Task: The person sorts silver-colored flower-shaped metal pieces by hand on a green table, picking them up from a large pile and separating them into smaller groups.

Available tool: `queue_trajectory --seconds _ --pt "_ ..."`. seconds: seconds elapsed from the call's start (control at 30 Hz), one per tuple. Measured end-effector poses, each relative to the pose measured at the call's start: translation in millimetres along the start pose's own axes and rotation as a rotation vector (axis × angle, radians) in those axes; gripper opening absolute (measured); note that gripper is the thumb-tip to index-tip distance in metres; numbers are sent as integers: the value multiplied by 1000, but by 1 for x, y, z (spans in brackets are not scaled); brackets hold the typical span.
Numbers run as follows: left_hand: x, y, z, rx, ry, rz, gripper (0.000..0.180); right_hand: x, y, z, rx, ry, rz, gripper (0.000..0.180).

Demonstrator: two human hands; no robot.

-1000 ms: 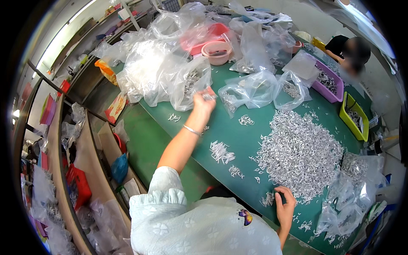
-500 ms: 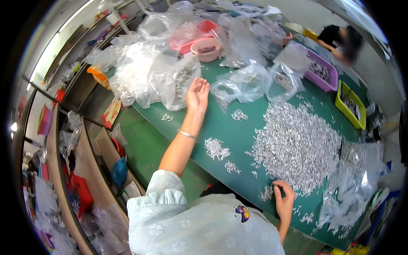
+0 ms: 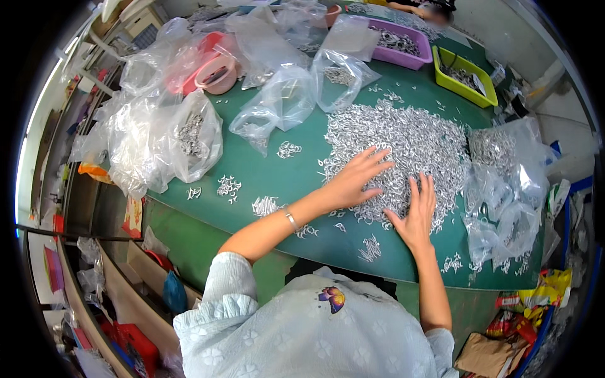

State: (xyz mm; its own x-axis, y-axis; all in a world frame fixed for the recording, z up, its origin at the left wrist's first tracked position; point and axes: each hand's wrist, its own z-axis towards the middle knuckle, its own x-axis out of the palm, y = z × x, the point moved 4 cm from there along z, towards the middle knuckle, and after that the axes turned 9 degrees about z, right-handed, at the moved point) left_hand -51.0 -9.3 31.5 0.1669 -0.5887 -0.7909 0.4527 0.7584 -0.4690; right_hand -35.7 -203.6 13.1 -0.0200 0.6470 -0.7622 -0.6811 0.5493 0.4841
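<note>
A broad heap of small silvery metal pieces, some with ring-shaped ends, covers the middle of the green table. Over the heap's near left side lies my left hand, fingers spread, a bracelet on its wrist. Close by on the right, my right hand rests at the near edge of the heap with fingers apart. Neither hand grips anything that I can see. Left of my left hand are small separate piles of pieces: a white-looking pile, a pile of rings and a scattered pile.
Clear plastic bags crowd the table's left side, near a pink basket. A purple bin and a lime-green bin hold parts at the far right. More bags lie right of the heap. Another person's arm shows beyond.
My left hand has come from beside the bags on the left onto the heap. My right hand has moved from the table edge to the heap and spread its fingers. The view has shifted.
</note>
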Motion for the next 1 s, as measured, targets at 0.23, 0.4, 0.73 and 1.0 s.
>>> queue_trajectory --seconds 0.23,0.4,0.73,1.0 --pt "58 2 6 103 169 329 67 14 -26 15 -119 78 -117 80" --pt "62 5 13 67 190 386 67 17 -30 21 -175 -34 -72 70" --pt "62 7 27 57 131 462 58 19 -40 40 -223 -105 -51 57" --pt "67 28 48 12 44 460 55 28 -58 70 -276 -112 -81 53"
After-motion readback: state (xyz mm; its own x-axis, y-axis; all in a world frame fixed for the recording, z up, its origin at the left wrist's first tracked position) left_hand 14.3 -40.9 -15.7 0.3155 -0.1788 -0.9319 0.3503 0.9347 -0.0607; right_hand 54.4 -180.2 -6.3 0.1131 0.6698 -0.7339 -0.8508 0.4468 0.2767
